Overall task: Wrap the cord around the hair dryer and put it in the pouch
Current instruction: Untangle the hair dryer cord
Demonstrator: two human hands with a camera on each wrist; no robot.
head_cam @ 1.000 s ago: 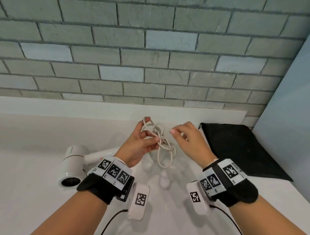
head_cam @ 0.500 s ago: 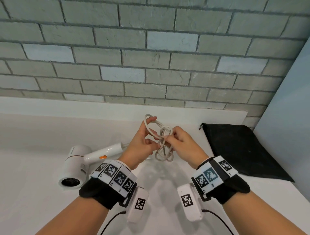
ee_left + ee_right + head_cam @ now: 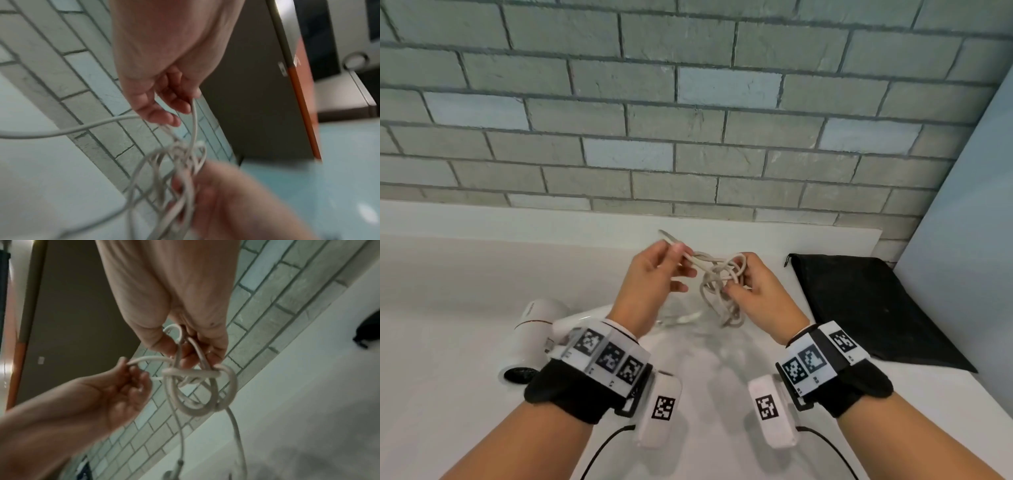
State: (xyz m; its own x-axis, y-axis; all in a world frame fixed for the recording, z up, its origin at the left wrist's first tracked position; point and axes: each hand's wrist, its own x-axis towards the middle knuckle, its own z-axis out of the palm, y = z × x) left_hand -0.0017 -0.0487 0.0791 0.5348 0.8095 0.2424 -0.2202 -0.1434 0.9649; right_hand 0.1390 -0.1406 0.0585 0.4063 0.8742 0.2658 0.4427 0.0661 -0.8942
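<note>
The white counter holds everything, so start with the big things on it. The black pouch lies flat at your right, well apart from the hair dryer, which lies on its side at your left. The pouch looks soft and floppy, so you will have to hold its mouth open. The hair dryer looks hard, smooth and a bit heavy; take it by the handle. The cord is up in the air between your hands, bunched in a messy tangle of loops. It is thin, bendy and light, and it will spring back if you let go. Your right hand is curled round the bunch of loops. Your left hand pinches one strand near its tip and pulls it out to the side. The left wrist view is blurry, so the knot may be tighter than it looks. Pull gently, near the knot.
</note>
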